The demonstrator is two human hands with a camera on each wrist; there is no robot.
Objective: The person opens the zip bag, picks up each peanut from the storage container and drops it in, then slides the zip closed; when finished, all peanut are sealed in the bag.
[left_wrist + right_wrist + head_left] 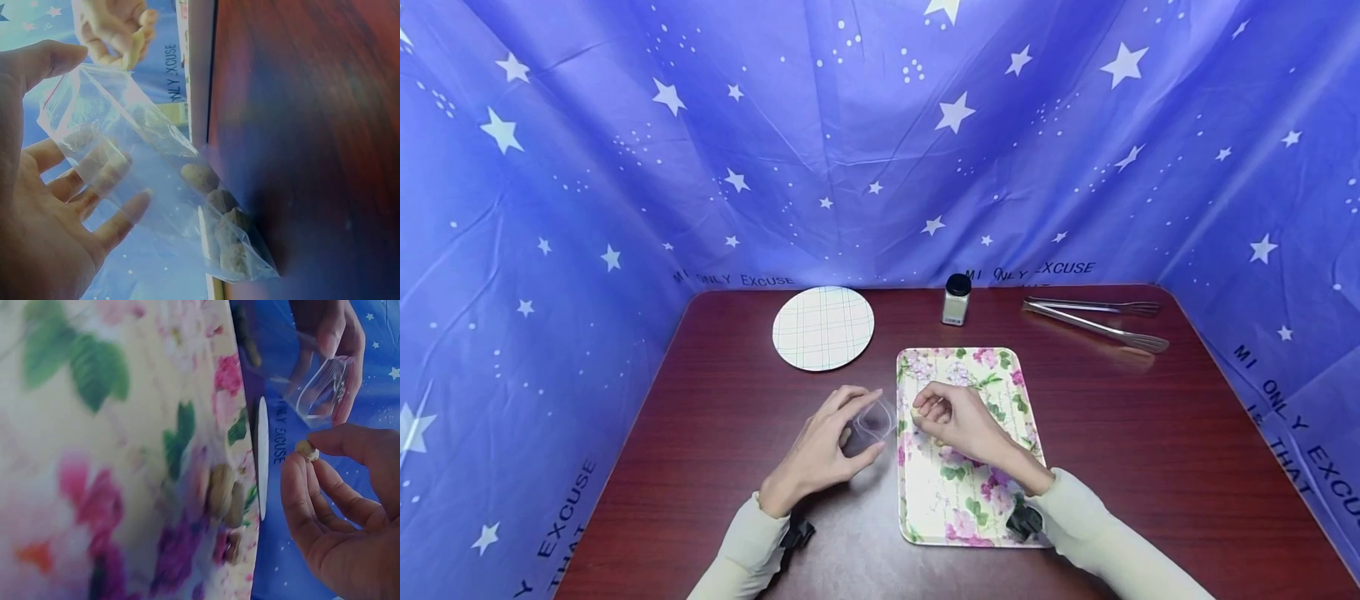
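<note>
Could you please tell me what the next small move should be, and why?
Probably bring the nut, pinched in the right hand, over the clear bag and release it: the left hand holds the bag open, and other nuts lie inside.

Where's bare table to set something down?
Free: right of the floral tray, between tongs and right sleeve; left of the left hand, below the plate. Crowded: tray's left edge, with clear bag and right hand.

head: high up, fwd + dn, most of bench (715, 433)
L wrist: v close, turned sideways, at bag (172, 162)
R wrist: close, sideways, across tray (144, 428)
both wrists: share bag
</note>
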